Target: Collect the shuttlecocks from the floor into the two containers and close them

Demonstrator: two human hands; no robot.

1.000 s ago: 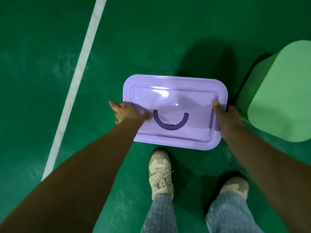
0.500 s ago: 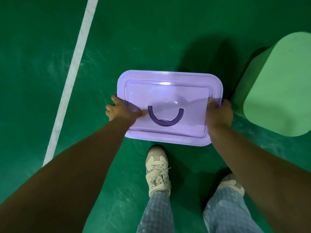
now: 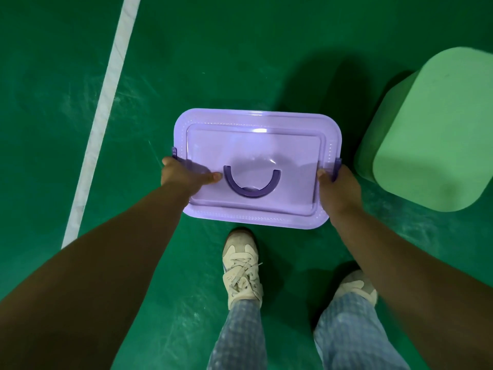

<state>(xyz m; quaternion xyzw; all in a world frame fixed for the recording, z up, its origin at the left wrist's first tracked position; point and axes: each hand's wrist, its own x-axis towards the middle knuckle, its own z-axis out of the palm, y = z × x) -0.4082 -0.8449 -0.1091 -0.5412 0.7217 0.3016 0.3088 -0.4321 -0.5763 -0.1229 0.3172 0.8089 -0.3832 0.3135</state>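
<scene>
The lidded lilac rectangular plastic container (image 3: 257, 156) sits between both hands above the green court floor (image 3: 213, 62). The left hand (image 3: 181, 176) grips its left edge, thumb on the lid beside the dark purple curved handle (image 3: 252, 184). The right hand (image 3: 337, 186) clasps the right edge at the side latch (image 3: 336, 168). A pale green rounded box (image 3: 437, 132) stands just beyond the right fingers.

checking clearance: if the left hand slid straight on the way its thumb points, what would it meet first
Likely the dark purple handle on the purple lid: the left hand grips the lid's left edge, thumb lying on top toward that handle, almost touching it.
</scene>
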